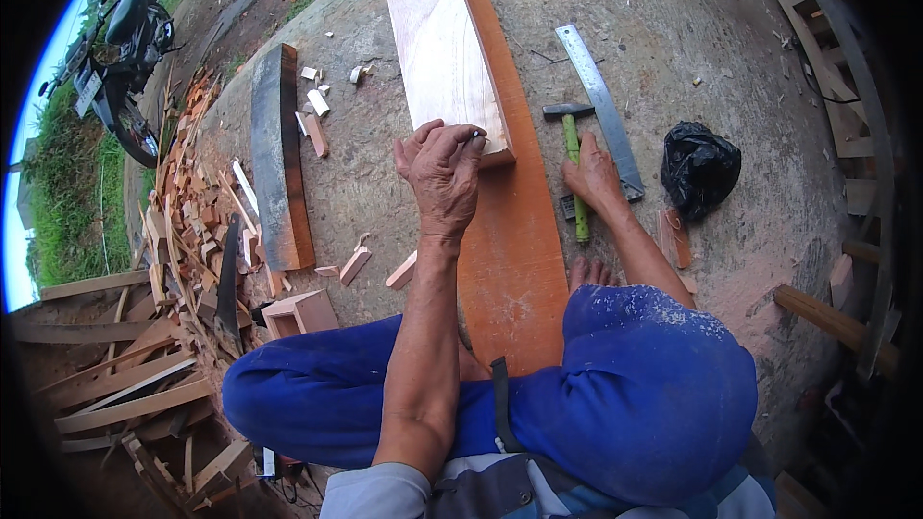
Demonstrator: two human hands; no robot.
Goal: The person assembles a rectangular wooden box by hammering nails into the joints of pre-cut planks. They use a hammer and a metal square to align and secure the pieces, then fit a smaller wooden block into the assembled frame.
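My left hand (pixel 442 178) rests over the near end of a pale wooden block (pixel 437 34). Thumb and forefinger are pinched together at a tiny dark thing with a bright spot, too small to name. Under the block lies a long orange-brown board (pixel 510 259), running back toward my lap. To the right, my right hand (pixel 594 175) is closed around the green handle of a hammer (pixel 572 144), which lies low over the ground with its dark head pointing away. A metal try square (pixel 601 101) lies just beyond that hand, its stock partly hidden by it.
A dark-faced timber beam (pixel 276 159) lies left, beside small offcuts (pixel 317 103) and a heap of wood scraps (pixel 192 240). At right are a black plastic bag (pixel 700 168), a small wood piece (pixel 674 237) and wooden framing (pixel 836 67). A motorcycle (pixel 120 58) stands far left.
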